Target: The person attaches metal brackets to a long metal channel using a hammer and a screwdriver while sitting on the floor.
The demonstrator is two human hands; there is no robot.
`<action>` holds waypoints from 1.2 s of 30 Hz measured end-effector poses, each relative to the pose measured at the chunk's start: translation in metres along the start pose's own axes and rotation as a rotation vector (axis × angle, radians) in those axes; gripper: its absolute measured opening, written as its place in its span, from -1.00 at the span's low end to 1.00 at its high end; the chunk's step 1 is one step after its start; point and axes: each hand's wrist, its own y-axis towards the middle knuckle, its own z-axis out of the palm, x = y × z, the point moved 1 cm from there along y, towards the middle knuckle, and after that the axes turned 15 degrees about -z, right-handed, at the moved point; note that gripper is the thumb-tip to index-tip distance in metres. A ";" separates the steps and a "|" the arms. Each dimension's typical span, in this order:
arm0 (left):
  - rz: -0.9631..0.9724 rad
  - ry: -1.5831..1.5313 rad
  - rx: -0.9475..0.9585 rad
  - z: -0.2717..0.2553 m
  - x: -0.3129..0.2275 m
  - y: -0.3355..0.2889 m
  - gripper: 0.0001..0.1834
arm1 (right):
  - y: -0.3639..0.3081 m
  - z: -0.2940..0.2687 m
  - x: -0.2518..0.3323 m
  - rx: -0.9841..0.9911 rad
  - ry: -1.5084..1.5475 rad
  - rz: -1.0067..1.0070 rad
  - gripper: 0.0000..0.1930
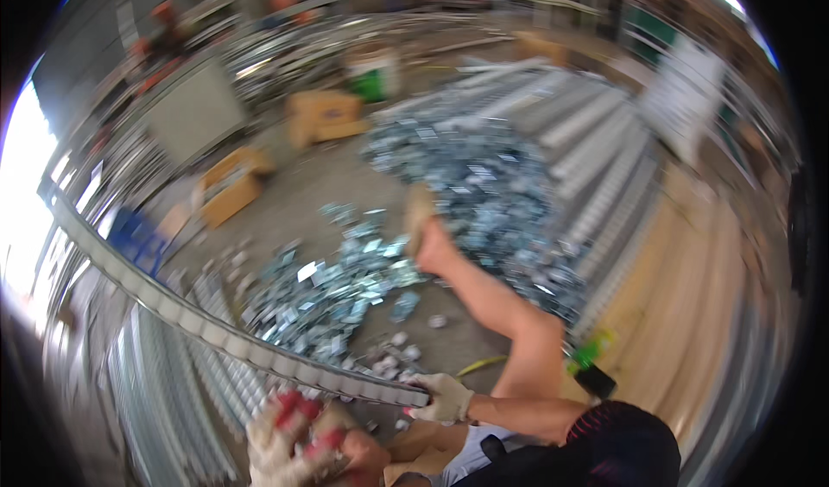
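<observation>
A long metal roller track (223,338), with a row of white rollers along it, slants from my lap up to the far left. My right hand (442,398), in a pale glove, is closed round its near end. Below the track is my left hand (294,444), in a pale glove with red fingertips. It is blurred, but its fingers look apart, with nothing visible in them. Beyond the track lie a loose heap of small shiny metal pieces (337,301) and some small white pieces (393,355). My bare leg stretches out between this heap and a larger one.
The larger heap of metal pieces (484,176) borders rows of metal tracks (596,142) at the right. More tracks (160,392) lie at the left. Cardboard boxes (324,117) stand farther back, near a white bucket (376,71). A green and black object (594,362) sits beside my leg.
</observation>
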 end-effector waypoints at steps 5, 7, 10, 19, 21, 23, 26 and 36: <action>-0.139 -0.428 0.697 0.039 -0.046 0.017 -0.26 | -0.019 -0.129 0.019 -0.394 -0.102 0.200 -0.57; -0.270 -0.389 0.856 0.037 -0.032 0.000 -0.32 | 0.004 -0.162 0.053 -0.510 0.125 0.379 -0.70; -0.395 -0.422 0.953 0.032 -0.028 -0.012 -0.34 | 0.025 -0.213 0.065 -0.765 0.365 0.379 -0.75; -0.469 -0.458 0.744 0.047 -0.018 -0.026 -0.36 | 0.179 -0.421 0.025 -1.143 0.093 0.275 -0.46; -0.463 -0.498 0.803 0.047 -0.010 -0.003 -0.41 | 0.214 -0.468 -0.039 -1.197 -0.129 0.367 -0.37; -0.467 -0.480 0.653 0.021 0.021 -0.022 -0.40 | 0.307 -0.406 -0.065 -1.226 0.138 0.340 -0.37; -0.653 -0.272 0.516 0.006 -0.024 -0.114 -0.57 | 0.356 -0.314 -0.061 -0.428 0.457 0.103 -0.45; -0.546 -0.633 0.615 0.045 -0.004 -0.046 -0.44 | 0.147 -0.129 -0.218 -0.211 -0.052 -0.256 -0.46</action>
